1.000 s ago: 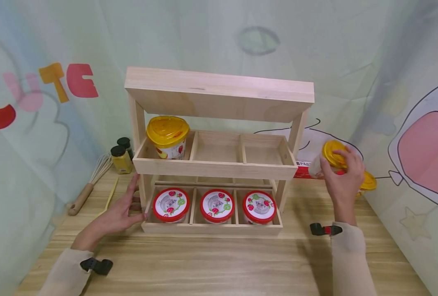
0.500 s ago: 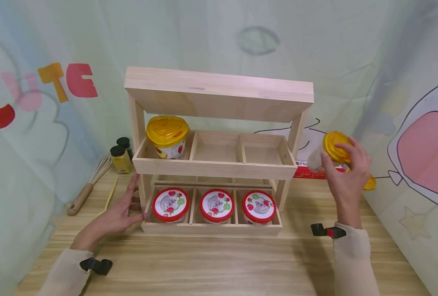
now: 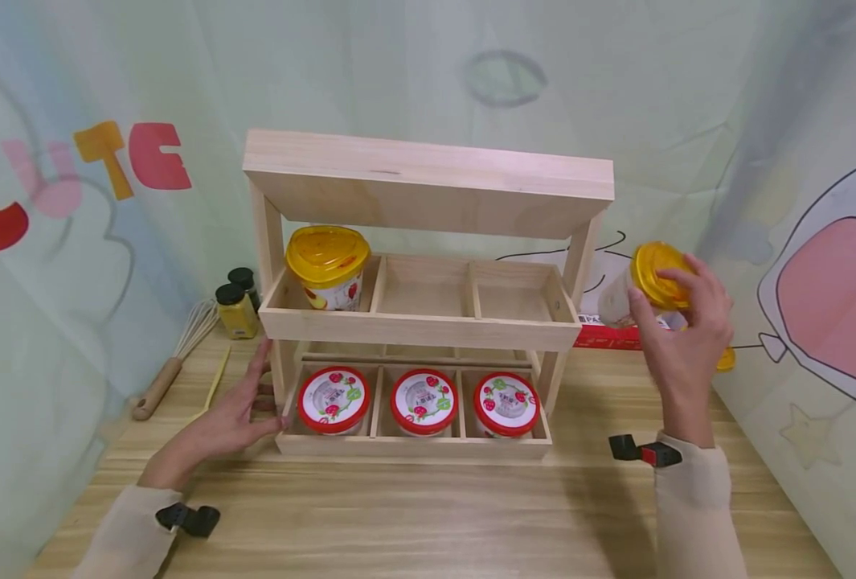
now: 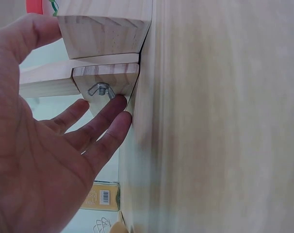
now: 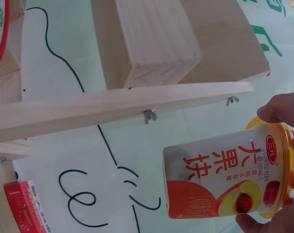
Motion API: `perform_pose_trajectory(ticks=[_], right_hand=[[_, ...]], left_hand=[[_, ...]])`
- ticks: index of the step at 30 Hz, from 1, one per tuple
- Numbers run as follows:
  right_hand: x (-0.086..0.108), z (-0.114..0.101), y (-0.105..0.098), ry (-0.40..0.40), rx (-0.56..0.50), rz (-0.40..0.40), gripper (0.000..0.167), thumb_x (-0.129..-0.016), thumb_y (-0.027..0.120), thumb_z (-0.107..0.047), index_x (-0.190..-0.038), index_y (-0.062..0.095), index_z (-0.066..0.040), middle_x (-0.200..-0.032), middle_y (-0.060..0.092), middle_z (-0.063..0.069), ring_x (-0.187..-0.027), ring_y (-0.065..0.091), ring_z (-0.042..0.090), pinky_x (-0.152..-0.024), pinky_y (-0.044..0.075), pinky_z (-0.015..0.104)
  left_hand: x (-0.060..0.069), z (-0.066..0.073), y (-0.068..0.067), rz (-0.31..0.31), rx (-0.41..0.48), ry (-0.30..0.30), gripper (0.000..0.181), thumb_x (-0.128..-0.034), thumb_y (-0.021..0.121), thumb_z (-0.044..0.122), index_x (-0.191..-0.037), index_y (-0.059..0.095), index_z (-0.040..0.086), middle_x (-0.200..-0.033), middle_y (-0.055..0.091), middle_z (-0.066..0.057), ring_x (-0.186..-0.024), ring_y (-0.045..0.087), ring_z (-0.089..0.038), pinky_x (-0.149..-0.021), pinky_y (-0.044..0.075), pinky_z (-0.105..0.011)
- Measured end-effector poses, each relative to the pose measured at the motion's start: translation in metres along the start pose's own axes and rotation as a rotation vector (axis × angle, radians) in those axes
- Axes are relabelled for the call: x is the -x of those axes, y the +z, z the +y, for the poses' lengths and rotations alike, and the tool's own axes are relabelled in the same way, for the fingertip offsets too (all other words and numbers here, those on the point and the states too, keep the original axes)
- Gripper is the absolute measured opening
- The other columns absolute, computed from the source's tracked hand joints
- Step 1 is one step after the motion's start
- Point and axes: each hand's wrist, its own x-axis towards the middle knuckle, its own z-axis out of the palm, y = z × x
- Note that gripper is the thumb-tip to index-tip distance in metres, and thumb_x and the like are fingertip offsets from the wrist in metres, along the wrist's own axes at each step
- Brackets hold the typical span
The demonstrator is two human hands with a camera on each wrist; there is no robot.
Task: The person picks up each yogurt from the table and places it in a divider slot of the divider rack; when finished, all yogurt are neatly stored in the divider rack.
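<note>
Beside the wooden rack (image 3: 428, 328), my left hand (image 3: 228, 414) rests against its lower left end, fingers spread and fairly straight. The left wrist view shows the thumb at the tray's end and fingertips near a wing nut (image 4: 101, 89). To the right of the rack my right hand (image 3: 688, 338) grips a yogurt cup (image 5: 220, 179) around its yellow lid, and the cup is tilted above the table. A similar yellow-lidded yogurt cup (image 3: 328, 269) stands in the upper tray's left compartment. Red-rimmed tubs (image 3: 424, 402) fill the lower tray's three front compartments.
On the left lie a whisk (image 3: 174, 366) and a thin yellow stick (image 3: 218, 378), near two dark-lidded jars (image 3: 236, 312). Behind the right hand are a red box (image 3: 604, 336) and another yellow lid (image 3: 726, 359). Curtains stand behind the table (image 3: 413, 515).
My right hand has lifted the yogurt cup and shifted slightly to the right, away from the table. My left hand has stayed against the rack.
</note>
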Motion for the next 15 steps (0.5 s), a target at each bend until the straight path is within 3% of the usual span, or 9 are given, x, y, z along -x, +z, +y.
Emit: perform_pose_trajectory(ticks=[15], right_hand=[[0.000, -0.036, -0.012, -0.085, -0.077, 0.004, 0.043, -0.094, 0.082, -0.025, -0.131, 0.073, -0.005, -0.159, 0.057, -0.010, -0.143, 0.053, 0.012, -0.106, 0.055, 0.016]], left_hand=[[0.000, 0.001, 0.000, -0.002, 0.003, -0.004, 0.132, -0.0899, 0.081, 0.007, -0.169, -0.024, 0.022, -0.158, 0.029, -0.045, -0.116, 0.069, -0.059, -0.086, 0.065, -0.060]])
